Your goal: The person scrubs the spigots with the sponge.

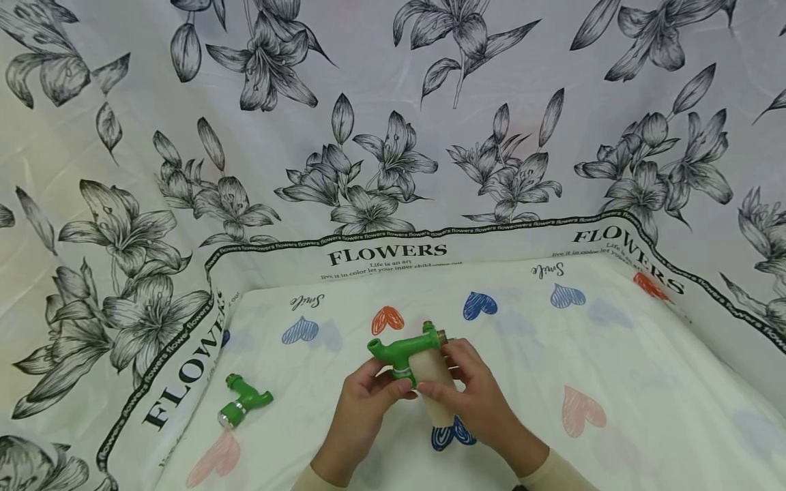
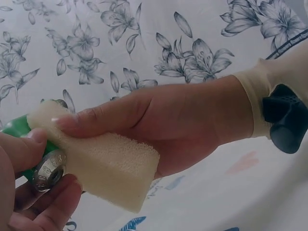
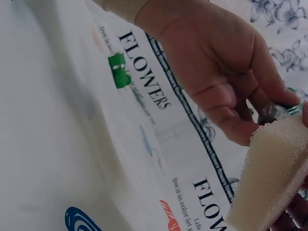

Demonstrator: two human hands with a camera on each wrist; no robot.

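Note:
Over the middle of the cloth, my left hand [image 1: 367,402] grips a green tap [image 1: 398,352] near its silvery collar. The tap's spout points left, and its threaded end points right. My right hand [image 1: 482,392] holds a pale beige sponge [image 1: 439,411] against the tap's body, thumb in front. In the left wrist view the sponge [image 2: 110,168] is a thick porous block beside the tap's metal handle end [image 2: 49,169]. The right wrist view shows the left fingers around the metal part, with the sponge covering much of the tap. Some right fingertips are hidden behind the sponge.
A second green tap [image 1: 248,397] with a silvery collar lies at the left on the white cloth [image 1: 522,436], which is printed with hearts. Flower-patterned fabric [image 1: 430,157] hangs at the back and sides.

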